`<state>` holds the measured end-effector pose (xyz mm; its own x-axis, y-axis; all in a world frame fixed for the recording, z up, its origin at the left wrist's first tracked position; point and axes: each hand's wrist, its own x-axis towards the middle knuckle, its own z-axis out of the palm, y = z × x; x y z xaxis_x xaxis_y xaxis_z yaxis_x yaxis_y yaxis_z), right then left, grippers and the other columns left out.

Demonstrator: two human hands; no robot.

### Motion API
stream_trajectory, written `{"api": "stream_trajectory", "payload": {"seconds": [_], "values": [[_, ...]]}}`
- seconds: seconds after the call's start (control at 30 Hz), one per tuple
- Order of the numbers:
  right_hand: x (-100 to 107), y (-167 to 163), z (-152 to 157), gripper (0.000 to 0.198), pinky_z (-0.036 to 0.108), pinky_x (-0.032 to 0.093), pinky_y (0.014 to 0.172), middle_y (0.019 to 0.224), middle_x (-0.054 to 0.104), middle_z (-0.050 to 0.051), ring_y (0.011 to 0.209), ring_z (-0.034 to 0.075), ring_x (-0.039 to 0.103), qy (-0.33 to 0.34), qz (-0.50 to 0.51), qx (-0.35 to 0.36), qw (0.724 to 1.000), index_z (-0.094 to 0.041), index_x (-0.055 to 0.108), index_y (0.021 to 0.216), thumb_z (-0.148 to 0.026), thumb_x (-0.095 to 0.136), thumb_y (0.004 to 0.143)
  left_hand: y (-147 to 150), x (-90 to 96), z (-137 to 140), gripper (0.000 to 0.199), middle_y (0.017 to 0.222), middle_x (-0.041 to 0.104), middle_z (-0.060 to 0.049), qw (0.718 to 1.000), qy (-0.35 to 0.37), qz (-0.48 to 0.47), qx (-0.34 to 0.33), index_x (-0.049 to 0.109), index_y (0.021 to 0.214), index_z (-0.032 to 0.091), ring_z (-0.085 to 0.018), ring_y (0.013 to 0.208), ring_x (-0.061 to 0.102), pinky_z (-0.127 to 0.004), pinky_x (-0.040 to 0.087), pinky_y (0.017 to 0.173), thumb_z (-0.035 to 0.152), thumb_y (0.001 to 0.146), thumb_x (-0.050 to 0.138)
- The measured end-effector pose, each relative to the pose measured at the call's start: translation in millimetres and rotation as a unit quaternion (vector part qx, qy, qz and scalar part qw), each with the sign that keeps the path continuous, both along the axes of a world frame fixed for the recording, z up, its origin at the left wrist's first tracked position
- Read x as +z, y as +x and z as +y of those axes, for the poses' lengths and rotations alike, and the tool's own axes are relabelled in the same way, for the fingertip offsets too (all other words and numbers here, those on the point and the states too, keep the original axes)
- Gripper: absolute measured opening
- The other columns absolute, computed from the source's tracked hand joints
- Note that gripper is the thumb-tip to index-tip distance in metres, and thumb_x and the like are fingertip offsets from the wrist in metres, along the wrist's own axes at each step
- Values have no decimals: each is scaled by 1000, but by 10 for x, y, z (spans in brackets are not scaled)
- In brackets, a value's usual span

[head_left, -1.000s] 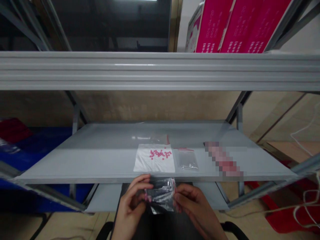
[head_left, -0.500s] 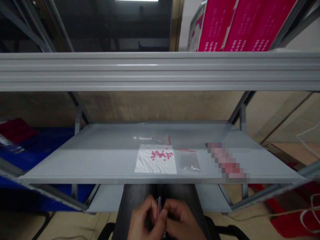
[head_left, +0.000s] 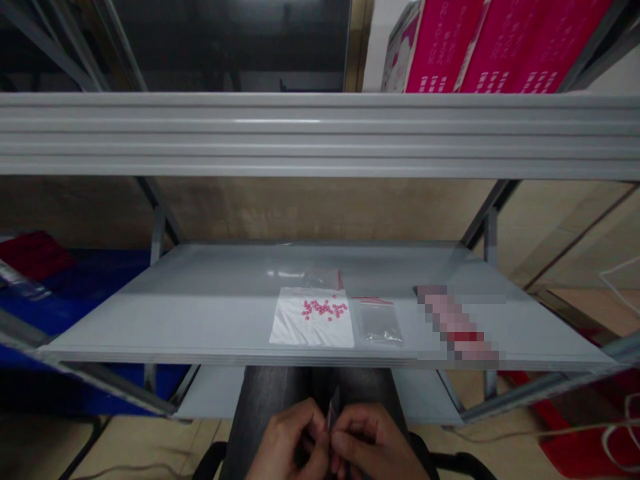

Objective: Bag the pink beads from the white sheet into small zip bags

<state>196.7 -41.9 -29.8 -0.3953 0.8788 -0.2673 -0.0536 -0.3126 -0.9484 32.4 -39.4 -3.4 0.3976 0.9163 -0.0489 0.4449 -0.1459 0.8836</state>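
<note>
fingers of the left hand (head_left: 289, 443) and right hand (head_left: 373, 445) pinch a small clear bag (head_left: 333, 415) between them, edge-on, low over the lap and below the grey shelf (head_left: 200, 313). on the shelf lie a white sheet (head_left: 300, 327) with pink beads (head_left: 324, 308) and 1 empty clear bag (head_left: 380, 321).

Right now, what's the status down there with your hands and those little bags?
Left hand and right hand pinch a small plastic bag over the lap. Pink beads on white sheet, shelf. Nothing blocking.
</note>
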Motion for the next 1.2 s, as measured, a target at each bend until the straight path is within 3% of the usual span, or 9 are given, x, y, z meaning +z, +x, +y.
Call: {"api": "stream_trajectory", "payload": {"seconds": [0.2,0.43,0.57,0.63,0.7,0.77,0.87,1.03,1.2], "values": [[-101,-78,-45,13,21,33,53,55,47,-4,55,10,44,139,-147,-87,975,-18,48,57,-17,57,66,22,-92,11,12,63,63,-4,991,29,127,10,50,63,19,-17,58,58,-22,35,53,17,74,46],[-90,-38,-58,18,22,25,46,47,40,-6,44,10,39,197,-310,-135,920,-21,44,54,-19,56,67,-39,-54,16,17,52,55,1,974,133,181,41,40,56,20,-13,47,52,-22,28,46,11,68,48],[-38,-36,-47,17,23,23,45,45,40,-6,42,10,40,239,-366,-146,887,-21,41,54,-19,55,64,-96,-53,39,15,54,56,2,970,188,149,44,44,59,21,-14,47,54,-22,35,45,13,70,52],[37,-50,-37,15,23,24,45,46,42,-5,43,11,43,253,-384,-130,878,-21,41,55,-17,53,63,-122,-82,67,9,71,66,-3,969,226,94,35,55,75,21,-18,62,64,-23,48,56,17,70,60],[128,-64,-26,13,23,25,46,48,43,-5,44,12,45,254,-395,-113,875,-21,42,57,-15,52,62,-136,-142,100,46,106,70,-11,965,260,34,-6,57,109,20,-26,93,69,-31,56,79,22,65,71],[210,-72,-16,13,22,26,47,49,44,-4,45,12,46,257,-402,-98,873,-21,41,58,-13,50,62,-135,-225,124,80,133,60,-14,958,283,5,-49,44,133,23,-31,118,60,-41,50,99,25,61,77],[289,-68,1,13,22,27,47,50,46,-4,47,12,47,267,-402,-93,871,-21,41,59,-14,49,66,-123,-343,132,78,130,63,-10,954,294,9,-59,44,133,29,-32,121,59,-50,42,109,25,64,80],[340,-77,32,16,20,28,46,49,47,-4,46,11,50,276,-369,-120,880,-20,42,59,-16,51,71,-103,-430,111,92,126,66,-11,953,303,13,8,42,137,30,-36,121,59,-50,55,95,30,56,86],[368,-97,31,14,20,31,47,51,50,-3,47,12,52,253,-332,-125,900,-19,47,62,-18,50,75,-14,-388,86,81,116,71,-7,941,330,-23,73,49,131,30,-32,107,68,-47,57,92,18,57,79]]}}
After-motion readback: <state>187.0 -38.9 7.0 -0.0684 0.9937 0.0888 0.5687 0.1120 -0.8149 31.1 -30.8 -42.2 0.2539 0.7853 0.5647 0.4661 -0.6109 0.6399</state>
